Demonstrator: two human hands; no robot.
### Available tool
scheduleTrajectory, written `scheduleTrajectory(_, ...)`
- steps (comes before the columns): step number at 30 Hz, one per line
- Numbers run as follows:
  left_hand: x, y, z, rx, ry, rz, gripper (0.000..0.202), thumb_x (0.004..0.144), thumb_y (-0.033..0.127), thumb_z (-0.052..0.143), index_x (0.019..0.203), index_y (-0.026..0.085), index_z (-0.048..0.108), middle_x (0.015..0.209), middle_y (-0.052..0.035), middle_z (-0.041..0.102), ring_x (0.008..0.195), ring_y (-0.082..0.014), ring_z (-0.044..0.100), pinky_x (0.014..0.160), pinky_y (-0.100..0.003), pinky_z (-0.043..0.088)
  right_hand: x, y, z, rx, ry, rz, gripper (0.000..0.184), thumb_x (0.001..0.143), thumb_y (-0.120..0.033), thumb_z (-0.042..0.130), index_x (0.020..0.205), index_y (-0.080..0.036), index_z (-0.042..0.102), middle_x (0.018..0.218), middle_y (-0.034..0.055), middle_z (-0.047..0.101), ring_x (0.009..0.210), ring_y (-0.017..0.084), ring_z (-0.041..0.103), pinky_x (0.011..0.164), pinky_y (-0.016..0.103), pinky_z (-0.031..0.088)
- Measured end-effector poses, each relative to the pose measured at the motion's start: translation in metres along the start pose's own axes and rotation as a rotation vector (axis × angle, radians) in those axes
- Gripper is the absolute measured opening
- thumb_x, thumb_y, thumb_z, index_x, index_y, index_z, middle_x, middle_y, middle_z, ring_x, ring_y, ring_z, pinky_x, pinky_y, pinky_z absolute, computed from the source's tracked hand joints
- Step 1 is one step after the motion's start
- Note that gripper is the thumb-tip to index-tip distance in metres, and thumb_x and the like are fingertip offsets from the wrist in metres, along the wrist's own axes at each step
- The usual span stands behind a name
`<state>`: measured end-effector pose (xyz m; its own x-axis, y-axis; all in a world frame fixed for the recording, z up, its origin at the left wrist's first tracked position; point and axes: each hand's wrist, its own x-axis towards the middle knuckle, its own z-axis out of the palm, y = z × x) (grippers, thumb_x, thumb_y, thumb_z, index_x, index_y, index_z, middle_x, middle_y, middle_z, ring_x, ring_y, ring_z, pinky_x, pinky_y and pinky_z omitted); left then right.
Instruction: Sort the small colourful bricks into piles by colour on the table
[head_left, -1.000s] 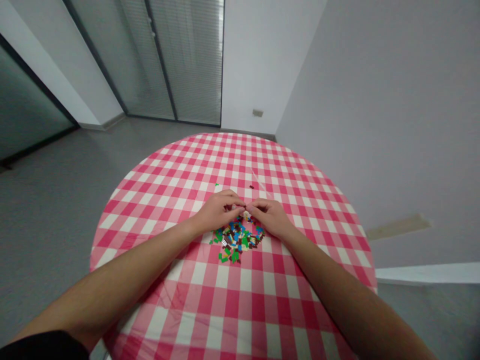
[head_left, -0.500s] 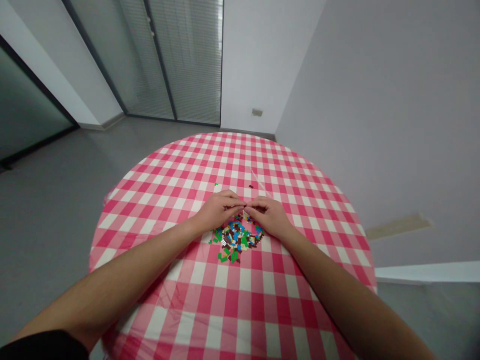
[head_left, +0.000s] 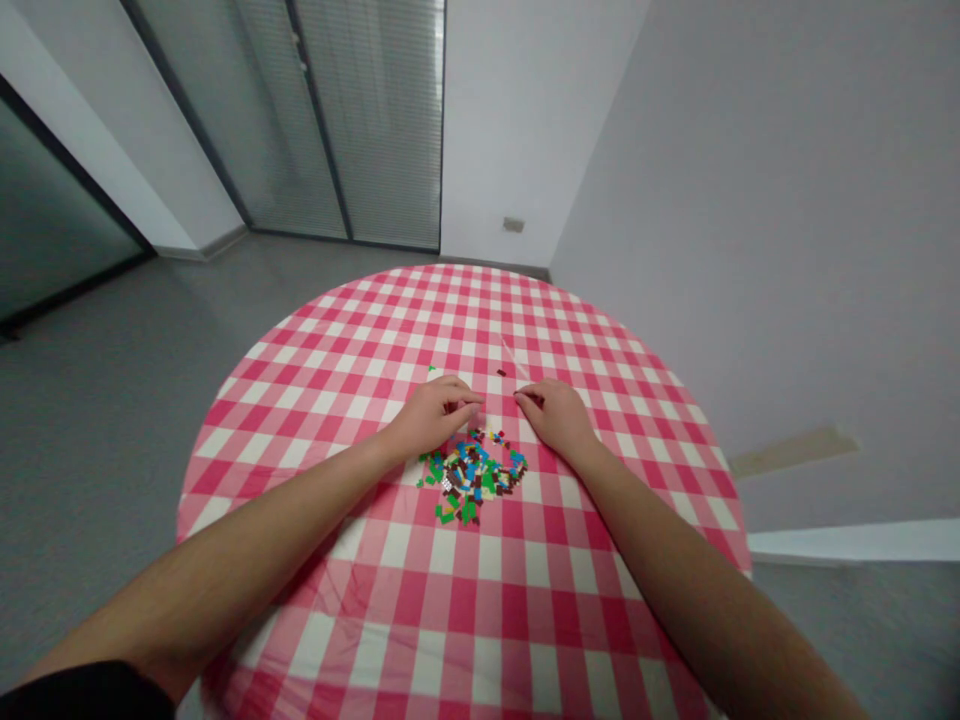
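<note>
A loose pile of small toy building bricks [head_left: 480, 472] in green, blue, brown, white and yellow lies on the checked tablecloth, just in front of my hands. My left hand [head_left: 436, 412] rests at the pile's far left side, thumb and fingers drawn together; what they hold, if anything, is too small to make out. Across a small gap, my right hand [head_left: 556, 412] pinches a tiny dark brown brick [head_left: 517, 393] at its fingertips. Another dark brown brick [head_left: 501, 373] lies alone beyond the hands. A small green brick [head_left: 431, 368] sits behind my left hand.
The round table wears a red and white checked tablecloth [head_left: 465, 610], creased at the lower left. Glass partitions [head_left: 375, 130] stand beyond it on the left. A grey wall [head_left: 780, 200] rises on the right, with a wall socket [head_left: 514, 225] in the far corner.
My hands were touching at the fingertips and are now apart. The right hand has moved right and slightly away; the left has shifted a little left. The pile looks the same.
</note>
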<state>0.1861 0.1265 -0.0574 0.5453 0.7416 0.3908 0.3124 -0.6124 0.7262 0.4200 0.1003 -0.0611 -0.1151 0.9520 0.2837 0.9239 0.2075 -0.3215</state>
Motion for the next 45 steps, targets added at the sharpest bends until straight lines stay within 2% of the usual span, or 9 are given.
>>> scheduleTrajectory(4,0.000,-0.003,0.001,0.001,-0.031,-0.025,0.016,0.089,0.020,0.059,0.091,0.017,0.075,0.087,-0.0053,0.069,0.079,-0.0149,0.063,0.074,-0.029,0.049,0.004,0.008,0.003,-0.110,-0.010,0.032,0.026,0.093,-0.029,0.054,0.097,-0.016,0.076,0.087,0.0105,0.072,0.085,0.025,0.064,0.074,0.034,0.046)
scheduleTrajectory(7,0.000,-0.004,0.001,-0.002,-0.053,-0.042,0.016,0.088,0.020,0.060,0.088,0.018,0.075,0.088,-0.0051,0.069,0.080,-0.0151,0.064,0.075,-0.029,0.049,0.004,0.010,0.005,-0.082,0.011,0.043,0.026,0.092,-0.028,0.054,0.099,-0.015,0.076,0.087,0.0108,0.072,0.084,0.024,0.064,0.074,0.034,0.047)
scheduleTrajectory(10,0.000,-0.005,0.001,-0.011,-0.063,-0.055,0.015,0.087,0.021,0.060,0.087,0.018,0.075,0.088,-0.0049,0.069,0.080,-0.0150,0.063,0.074,-0.029,0.048,0.002,0.010,0.005,-0.008,0.046,0.059,0.023,0.087,-0.021,0.056,0.099,-0.015,0.074,0.092,0.0096,0.074,0.086,0.023,0.065,0.079,0.033,0.049)
scheduleTrajectory(13,0.000,-0.004,0.001,-0.017,-0.067,-0.063,0.015,0.087,0.021,0.061,0.086,0.018,0.075,0.086,-0.0047,0.069,0.078,-0.0150,0.063,0.072,-0.029,0.048,0.000,0.008,0.003,0.016,0.037,0.021,0.024,0.081,-0.012,0.055,0.093,-0.016,0.075,0.093,0.0080,0.075,0.089,0.023,0.066,0.085,0.035,0.050)
scheduleTrajectory(16,0.000,-0.003,0.001,-0.020,-0.072,-0.061,0.014,0.087,0.022,0.061,0.086,0.018,0.075,0.084,-0.0044,0.068,0.077,-0.0148,0.062,0.071,-0.029,0.047,-0.001,0.004,0.002,-0.017,0.011,-0.066,0.026,0.080,-0.010,0.053,0.091,-0.015,0.075,0.096,0.0088,0.075,0.092,0.024,0.066,0.089,0.037,0.049)
scheduleTrajectory(21,0.000,-0.005,0.001,-0.020,-0.076,-0.058,0.013,0.087,0.023,0.062,0.085,0.018,0.075,0.084,-0.0036,0.068,0.076,-0.0145,0.062,0.071,-0.028,0.047,0.001,0.003,0.006,-0.089,0.013,-0.157,0.034,0.083,-0.011,0.049,0.105,-0.011,0.075,0.112,0.0121,0.073,0.103,0.026,0.065,0.096,0.040,0.046)
scheduleTrajectory(29,0.000,-0.006,0.001,-0.008,-0.091,-0.051,0.013,0.087,0.023,0.063,0.085,0.019,0.075,0.082,-0.0030,0.068,0.075,-0.0141,0.061,0.070,-0.027,0.046,0.005,0.006,0.014,-0.170,-0.025,-0.135,0.044,0.088,-0.015,0.044,0.126,-0.010,0.066,0.130,0.0119,0.065,0.116,0.028,0.057,0.102,0.043,0.041)
scheduleTrajectory(41,-0.002,-0.007,0.001,-0.007,-0.104,-0.049,0.013,0.087,0.024,0.063,0.086,0.019,0.075,0.084,-0.0032,0.068,0.075,-0.0136,0.061,0.069,-0.026,0.045,0.005,-0.005,0.015,-0.215,-0.055,-0.148,0.047,0.091,-0.016,0.040,0.134,-0.014,0.058,0.139,0.0082,0.059,0.120,0.028,0.052,0.105,0.043,0.038)
scheduleTrajectory(45,-0.002,-0.007,0.002,-0.003,-0.106,-0.043,0.013,0.087,0.025,0.063,0.086,0.019,0.075,0.083,-0.0029,0.068,0.075,-0.0136,0.061,0.069,-0.026,0.045,0.006,-0.008,0.016,-0.216,-0.049,-0.144,0.046,0.097,-0.027,0.040,0.139,-0.015,0.054,0.143,0.0097,0.055,0.124,0.029,0.050,0.107,0.045,0.036)
